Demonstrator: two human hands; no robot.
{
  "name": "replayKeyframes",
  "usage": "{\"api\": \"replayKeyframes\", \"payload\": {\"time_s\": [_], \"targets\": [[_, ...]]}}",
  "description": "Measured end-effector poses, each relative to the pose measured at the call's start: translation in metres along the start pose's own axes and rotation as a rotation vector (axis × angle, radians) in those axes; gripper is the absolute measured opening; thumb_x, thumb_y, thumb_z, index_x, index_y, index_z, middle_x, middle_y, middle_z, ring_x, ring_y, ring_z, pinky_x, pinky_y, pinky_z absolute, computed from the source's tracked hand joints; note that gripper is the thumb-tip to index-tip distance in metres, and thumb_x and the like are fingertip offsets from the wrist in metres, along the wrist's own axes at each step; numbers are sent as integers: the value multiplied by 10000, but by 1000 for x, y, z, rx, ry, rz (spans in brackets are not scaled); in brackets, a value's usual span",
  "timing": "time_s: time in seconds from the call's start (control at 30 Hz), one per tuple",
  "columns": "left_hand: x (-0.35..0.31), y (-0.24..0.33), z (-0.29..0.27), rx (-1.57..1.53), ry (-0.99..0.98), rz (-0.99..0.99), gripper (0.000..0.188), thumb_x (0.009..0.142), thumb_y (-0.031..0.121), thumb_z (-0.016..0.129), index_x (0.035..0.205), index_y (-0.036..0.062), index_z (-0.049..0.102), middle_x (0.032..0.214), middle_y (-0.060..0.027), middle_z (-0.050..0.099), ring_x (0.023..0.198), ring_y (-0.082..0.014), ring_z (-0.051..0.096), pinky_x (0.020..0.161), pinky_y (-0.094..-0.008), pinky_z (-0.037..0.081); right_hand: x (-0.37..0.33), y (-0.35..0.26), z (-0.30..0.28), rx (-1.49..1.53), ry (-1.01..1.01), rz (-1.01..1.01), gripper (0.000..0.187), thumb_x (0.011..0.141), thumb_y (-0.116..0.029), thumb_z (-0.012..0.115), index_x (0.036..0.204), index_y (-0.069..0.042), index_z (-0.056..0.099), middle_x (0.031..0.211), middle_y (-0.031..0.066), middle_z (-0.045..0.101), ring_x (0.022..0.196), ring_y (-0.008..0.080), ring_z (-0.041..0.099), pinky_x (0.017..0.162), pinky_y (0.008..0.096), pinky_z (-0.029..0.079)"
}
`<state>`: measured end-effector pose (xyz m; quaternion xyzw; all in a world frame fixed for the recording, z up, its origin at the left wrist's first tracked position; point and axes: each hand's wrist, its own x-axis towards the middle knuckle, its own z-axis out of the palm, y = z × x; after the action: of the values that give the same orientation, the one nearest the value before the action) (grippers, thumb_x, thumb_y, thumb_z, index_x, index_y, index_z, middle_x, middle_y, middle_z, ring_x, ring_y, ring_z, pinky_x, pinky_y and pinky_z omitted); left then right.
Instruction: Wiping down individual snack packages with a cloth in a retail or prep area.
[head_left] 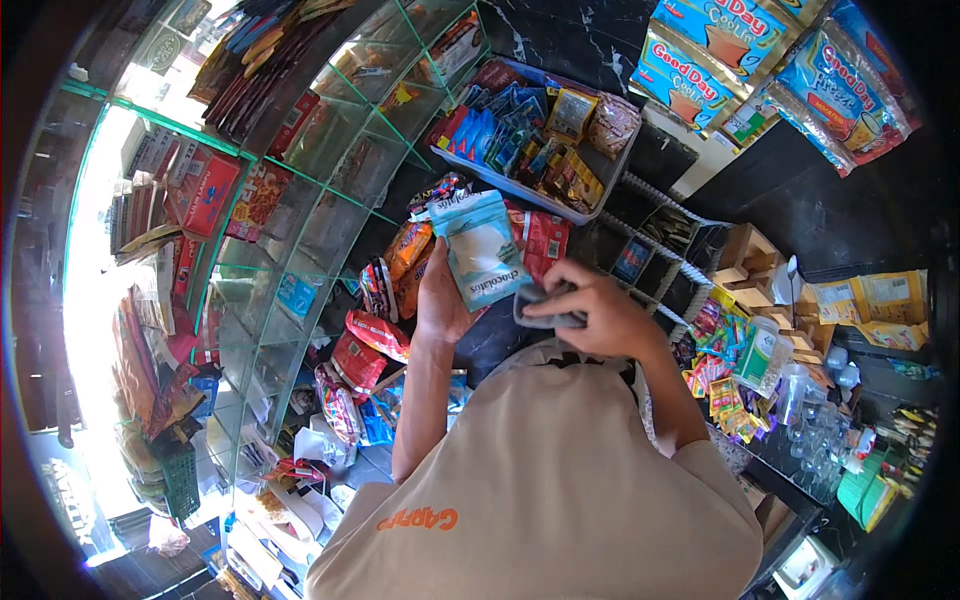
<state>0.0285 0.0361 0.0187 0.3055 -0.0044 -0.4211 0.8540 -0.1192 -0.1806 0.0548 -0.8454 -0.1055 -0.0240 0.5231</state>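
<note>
My left hand (443, 298) grips a pale blue snack pouch (484, 262) along its left side and holds it upright in front of me. In my right hand (608, 318) is a crumpled dark grey cloth (548, 310), pinched just by the pouch's lower right corner. Whether the cloth touches the pouch I cannot tell. Behind the pouch, partly covered by it, lies a red packet (545, 243). Orange packets (408, 252) lie to the left of the pouch, and red packets (357, 362) lie nearer to me, left of my forearm.
A plastic bin (520, 186) full of small sachets stands beyond my hands. Glass shelving (270, 255) with boxes and packets runs along the left. At the right are a divided rack (650, 265), a wooden holder (750, 255) and a cluster of drinking glasses (815, 435). Large sachet strips (700, 60) hang at the upper right.
</note>
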Motion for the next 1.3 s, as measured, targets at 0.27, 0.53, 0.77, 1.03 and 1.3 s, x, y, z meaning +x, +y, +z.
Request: {"api": "replayKeyframes", "payload": {"time_s": [0.27, 0.53, 0.77, 1.03, 1.3], "targets": [[-2, -27, 3, 219, 169, 47, 305, 1108, 190, 602, 1394, 85, 602, 1298, -84, 709, 1154, -233, 720, 970, -446, 619, 40, 5, -4, -157, 461, -26, 520, 792, 11, 787, 1286, -151, 782, 1209, 132, 586, 1103, 335, 673, 969, 417, 548], [6, -31, 10, 291, 117, 111, 268, 1132, 245, 568, 1338, 97, 655, 1236, -66, 737, 1072, -189, 737, 908, -397, 629, 18, 12, 20, -225, 334, 53, 553, 759, 36, 780, 1286, -131, 774, 1206, 110, 562, 1071, 327, 676, 911, 434, 564], [13, -44, 10, 215, 156, 110, 235, 1143, 257, 546, 1266, 105, 675, 1186, -54, 741, 1043, -179, 735, 879, -385, 630, -2, 0, 26, -276, 418, 77, 577, 776, 13, 791, 1341, -86, 725, 1215, 131, 542, 1034, 338, 681, 894, 436, 579], [17, -46, 18, 131, 233, 125, 230, 1147, 270, 531, 1276, 124, 652, 1197, -62, 735, 1052, -209, 742, 876, -394, 638, -6, -1, 37, -295, 428, 74, 553, 784, -7, 781, 1329, -79, 725, 1196, 126, 540, 1047, 320, 672, 876, 437, 584], [15, -45, 33, 129, 132, 202, 274, 1156, 288, 500, 1310, 102, 629, 1226, -76, 716, 1064, -239, 734, 914, -426, 628, 2, -2, 49, -275, 273, -71, 439, 787, -16, 780, 1221, -81, 767, 1165, 119, 569, 1062, 318, 674, 896, 422, 586]]}}
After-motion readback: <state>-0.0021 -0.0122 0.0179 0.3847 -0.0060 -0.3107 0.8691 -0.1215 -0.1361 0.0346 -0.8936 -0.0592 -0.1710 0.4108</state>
